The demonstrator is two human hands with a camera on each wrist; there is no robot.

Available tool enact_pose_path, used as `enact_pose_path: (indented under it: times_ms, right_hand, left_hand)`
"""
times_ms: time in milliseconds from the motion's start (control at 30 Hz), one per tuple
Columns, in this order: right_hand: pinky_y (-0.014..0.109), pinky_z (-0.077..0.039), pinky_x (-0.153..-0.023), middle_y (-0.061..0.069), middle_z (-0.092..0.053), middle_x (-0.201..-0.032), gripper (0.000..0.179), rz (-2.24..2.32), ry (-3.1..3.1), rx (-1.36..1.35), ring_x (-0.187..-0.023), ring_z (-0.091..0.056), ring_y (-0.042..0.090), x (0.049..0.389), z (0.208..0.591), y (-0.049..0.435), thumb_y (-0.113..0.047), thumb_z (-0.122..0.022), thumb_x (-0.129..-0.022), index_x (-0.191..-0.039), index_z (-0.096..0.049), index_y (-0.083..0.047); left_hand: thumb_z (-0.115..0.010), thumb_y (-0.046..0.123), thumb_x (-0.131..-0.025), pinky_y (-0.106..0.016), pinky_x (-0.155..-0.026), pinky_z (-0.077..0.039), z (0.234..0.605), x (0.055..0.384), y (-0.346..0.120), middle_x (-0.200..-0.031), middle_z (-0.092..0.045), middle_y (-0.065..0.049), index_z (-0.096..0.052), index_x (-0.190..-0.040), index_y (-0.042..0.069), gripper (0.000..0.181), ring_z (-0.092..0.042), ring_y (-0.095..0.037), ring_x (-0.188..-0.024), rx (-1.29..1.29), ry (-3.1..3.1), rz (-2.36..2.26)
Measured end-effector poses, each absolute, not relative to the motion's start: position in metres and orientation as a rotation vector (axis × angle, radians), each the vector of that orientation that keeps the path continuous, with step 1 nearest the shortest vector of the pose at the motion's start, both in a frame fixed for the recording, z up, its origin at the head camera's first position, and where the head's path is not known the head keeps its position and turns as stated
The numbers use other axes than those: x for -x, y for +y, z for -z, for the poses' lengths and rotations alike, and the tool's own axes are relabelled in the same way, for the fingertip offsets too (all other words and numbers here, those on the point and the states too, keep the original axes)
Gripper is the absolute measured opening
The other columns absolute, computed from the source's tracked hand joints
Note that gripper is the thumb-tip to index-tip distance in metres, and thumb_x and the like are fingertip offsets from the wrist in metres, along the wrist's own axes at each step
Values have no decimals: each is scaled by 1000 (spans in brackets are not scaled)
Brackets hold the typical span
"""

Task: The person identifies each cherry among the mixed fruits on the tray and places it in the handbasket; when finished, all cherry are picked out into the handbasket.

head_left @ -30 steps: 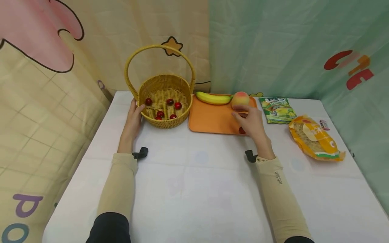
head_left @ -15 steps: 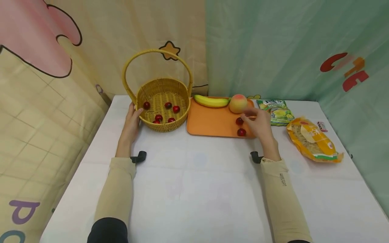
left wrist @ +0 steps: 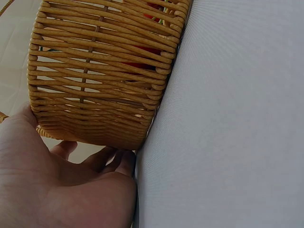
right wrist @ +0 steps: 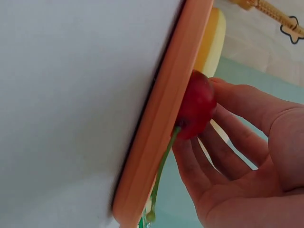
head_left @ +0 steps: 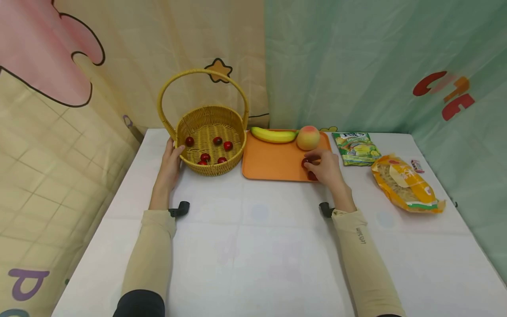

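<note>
You curl the thumb and fingers of your right hand (head_left: 327, 169) round 1 cherry (head_left: 304, 162) near the right end of the orange tray (head_left: 269, 158); a 2nd cherry (head_left: 312, 176) sits just beside it, partly hidden by the hand (the right wrist view shows 1 green stem (right wrist: 161, 166)); your left hand (head_left: 169, 165), well apart from the right, grips the left side of the yellow wicker basket (head_left: 211, 170); the cherry work looks about 3/4 done, with 6 cherries (head_left: 227, 145) lying in the basket and 2 left on the tray, 8 in all; along the tray's far side lie 1 banana (head_left: 274, 135) and 1 peach (head_left: 308, 138), neither of them in the basket; farther right on the white table (head_left: 253, 251) you have 1 green packet (head_left: 356, 149), 1 yellow bag (head_left: 405, 185) and 1 small wrapped piece (head_left: 417, 166).
</note>
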State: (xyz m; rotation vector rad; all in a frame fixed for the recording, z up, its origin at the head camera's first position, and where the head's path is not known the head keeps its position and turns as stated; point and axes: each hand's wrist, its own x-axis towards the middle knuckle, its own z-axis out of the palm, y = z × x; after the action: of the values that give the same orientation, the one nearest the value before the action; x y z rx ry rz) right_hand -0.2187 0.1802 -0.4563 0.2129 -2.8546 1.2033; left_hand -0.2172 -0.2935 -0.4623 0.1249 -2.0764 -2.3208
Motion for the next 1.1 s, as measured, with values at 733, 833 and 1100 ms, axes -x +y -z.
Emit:
enact_pose_path:
  times_ms: [733, 833, 1100]
  right_hand:
    - [50, -60, -100, 20, -75, -117, 29, -1292, -2822, -428, -111, -70, 34, 221, 452, 145, -6, -76, -96, -124, -73, 3]
    - [47, -61, -98, 17, -76, -115, 26, -1325, -2774, -490, -110, -70, 31, 227, 440, 129, -6, -76, -96, -121, -74, 1]
    - [42, -62, -96, 15, -77, -113, 24, -1387, -2627, -560, -107, -73, 28, 237, 408, 77, -8, -78, -95, -118, -76, 0]
  left_hand:
    - [-45, 19, -110, -38, -135, -3, 462, 215, -292, -179, -10, 1, -11, -171, 25, 70, -9, -17, -165, -82, -2069, 2311]
    - [-46, 19, -110, -37, -134, -3, 461, 214, -293, -179, -10, 1, -11, -171, 25, 71, -8, -16, -165, -86, -2057, 2311]
    - [-47, 17, -109, -34, -134, -5, 462, 215, -293, -179, -11, -2, -12, -171, 22, 71, -10, -17, -165, -62, -2024, 2327]
